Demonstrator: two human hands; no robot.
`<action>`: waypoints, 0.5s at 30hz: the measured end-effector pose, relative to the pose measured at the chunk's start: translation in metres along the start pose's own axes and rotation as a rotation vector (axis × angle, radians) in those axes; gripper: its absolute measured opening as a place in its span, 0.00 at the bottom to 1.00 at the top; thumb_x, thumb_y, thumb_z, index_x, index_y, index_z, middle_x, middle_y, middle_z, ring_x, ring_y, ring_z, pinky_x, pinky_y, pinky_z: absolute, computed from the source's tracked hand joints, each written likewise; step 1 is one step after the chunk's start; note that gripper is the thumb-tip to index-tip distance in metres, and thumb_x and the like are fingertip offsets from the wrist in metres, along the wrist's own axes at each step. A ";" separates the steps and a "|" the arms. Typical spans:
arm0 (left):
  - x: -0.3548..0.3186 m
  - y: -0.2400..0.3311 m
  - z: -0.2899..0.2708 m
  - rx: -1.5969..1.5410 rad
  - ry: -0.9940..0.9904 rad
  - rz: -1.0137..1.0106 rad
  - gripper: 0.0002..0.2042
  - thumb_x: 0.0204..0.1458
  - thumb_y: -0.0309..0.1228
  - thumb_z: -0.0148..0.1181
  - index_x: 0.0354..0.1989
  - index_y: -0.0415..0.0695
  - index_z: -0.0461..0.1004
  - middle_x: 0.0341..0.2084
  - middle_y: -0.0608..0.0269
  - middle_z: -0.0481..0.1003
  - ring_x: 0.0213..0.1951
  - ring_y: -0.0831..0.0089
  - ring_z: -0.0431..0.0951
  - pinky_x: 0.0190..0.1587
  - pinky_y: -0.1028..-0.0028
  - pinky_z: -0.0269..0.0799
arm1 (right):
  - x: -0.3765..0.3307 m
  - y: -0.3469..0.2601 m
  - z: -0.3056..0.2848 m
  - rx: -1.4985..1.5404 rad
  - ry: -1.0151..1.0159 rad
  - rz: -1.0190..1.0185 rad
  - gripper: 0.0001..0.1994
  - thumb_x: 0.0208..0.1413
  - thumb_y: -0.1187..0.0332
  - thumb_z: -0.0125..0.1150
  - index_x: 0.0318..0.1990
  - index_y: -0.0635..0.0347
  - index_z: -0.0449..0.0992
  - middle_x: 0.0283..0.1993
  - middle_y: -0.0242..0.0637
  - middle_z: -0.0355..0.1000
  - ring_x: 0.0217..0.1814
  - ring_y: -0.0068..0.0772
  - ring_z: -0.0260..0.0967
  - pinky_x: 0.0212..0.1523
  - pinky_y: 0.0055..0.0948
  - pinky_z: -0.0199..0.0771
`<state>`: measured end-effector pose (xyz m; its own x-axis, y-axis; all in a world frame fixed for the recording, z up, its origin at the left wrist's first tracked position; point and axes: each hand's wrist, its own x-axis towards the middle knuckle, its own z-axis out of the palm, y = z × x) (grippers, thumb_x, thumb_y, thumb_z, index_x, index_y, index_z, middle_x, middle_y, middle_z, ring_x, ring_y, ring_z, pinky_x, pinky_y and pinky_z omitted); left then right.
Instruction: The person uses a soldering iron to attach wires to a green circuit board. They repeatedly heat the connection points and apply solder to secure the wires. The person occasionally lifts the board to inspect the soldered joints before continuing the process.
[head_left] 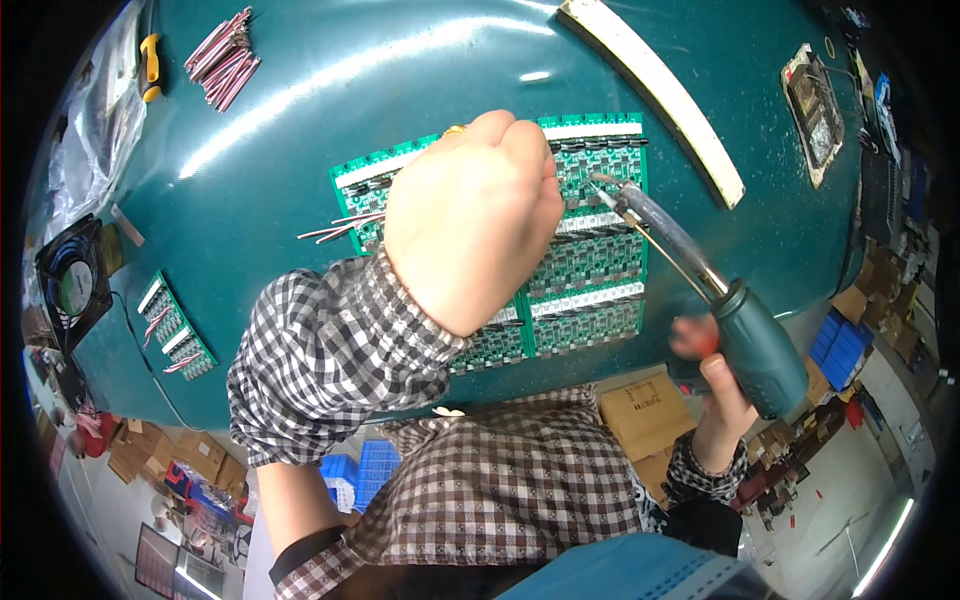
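Note:
My left hand [475, 215] is closed above a panel of green circuit boards [590, 270], its back facing up and hiding the panel's middle. Thin red and white wires [340, 229] stick out from under its left side; their other ends and my fingertips are hidden. In my right hand [728, 398] is a dark green soldering gun [762, 348], its handle gripped at the lower right. The gun's curved grey tube and thin brass-coloured rod slant up left, meeting near the panel's upper right, close to my left fingers. A fingertip by the handle is blurred.
A pile of red and white wires [225, 58] lies at the far left. A smaller board with wires [175, 328] and a black fan [75, 280] sit left. A long curved white strip [655, 95] and a soldering-stand-like metal tray [812, 115] lie right. Cardboard boxes [648, 412] stand below.

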<state>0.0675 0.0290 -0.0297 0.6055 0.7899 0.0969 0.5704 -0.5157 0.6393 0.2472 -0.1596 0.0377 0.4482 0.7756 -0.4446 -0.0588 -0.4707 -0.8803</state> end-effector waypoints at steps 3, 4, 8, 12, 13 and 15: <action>0.000 0.001 0.000 -0.007 0.007 -0.009 0.05 0.40 0.22 0.60 0.23 0.42 0.70 0.21 0.61 0.70 0.22 0.64 0.71 0.27 0.69 0.67 | 0.000 0.003 -0.004 -0.019 -0.023 -0.019 0.20 0.49 0.72 0.65 0.50 0.70 0.71 0.39 0.46 0.74 0.44 0.39 0.74 0.43 0.35 0.77; 0.000 0.001 0.000 -0.010 0.010 -0.012 0.05 0.40 0.22 0.60 0.23 0.42 0.70 0.21 0.61 0.70 0.22 0.64 0.71 0.27 0.69 0.68 | 0.000 0.004 -0.004 -0.024 -0.026 -0.030 0.21 0.48 0.72 0.65 0.50 0.70 0.70 0.39 0.46 0.74 0.44 0.39 0.74 0.43 0.35 0.77; 0.000 0.002 0.000 -0.042 0.004 -0.025 0.05 0.39 0.21 0.61 0.23 0.42 0.70 0.21 0.62 0.69 0.23 0.66 0.71 0.26 0.70 0.67 | 0.001 0.007 -0.005 -0.014 -0.040 -0.045 0.21 0.48 0.72 0.65 0.50 0.70 0.70 0.38 0.44 0.74 0.42 0.39 0.74 0.43 0.35 0.77; 0.000 0.002 0.000 -0.047 -0.001 -0.031 0.06 0.39 0.21 0.61 0.23 0.42 0.69 0.21 0.62 0.69 0.23 0.67 0.71 0.26 0.71 0.67 | 0.001 0.010 -0.006 -0.010 -0.049 -0.049 0.21 0.48 0.72 0.65 0.50 0.71 0.70 0.37 0.44 0.73 0.41 0.38 0.74 0.43 0.35 0.77; 0.000 0.002 0.000 -0.049 -0.001 -0.029 0.06 0.39 0.21 0.61 0.23 0.42 0.69 0.21 0.62 0.69 0.23 0.67 0.71 0.26 0.71 0.67 | 0.002 0.010 -0.007 -0.012 -0.054 -0.053 0.21 0.48 0.71 0.65 0.50 0.71 0.70 0.37 0.44 0.74 0.41 0.38 0.74 0.43 0.35 0.77; 0.000 0.002 0.000 -0.049 0.004 -0.025 0.06 0.38 0.21 0.61 0.23 0.42 0.69 0.21 0.62 0.69 0.23 0.67 0.71 0.26 0.71 0.67 | 0.003 0.010 -0.008 -0.039 -0.072 -0.060 0.21 0.48 0.71 0.66 0.50 0.71 0.70 0.37 0.45 0.74 0.40 0.38 0.74 0.42 0.35 0.77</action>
<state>0.0684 0.0283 -0.0285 0.5890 0.8038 0.0835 0.5577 -0.4790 0.6779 0.2551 -0.1656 0.0292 0.3841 0.8306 -0.4032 0.0016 -0.4373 -0.8993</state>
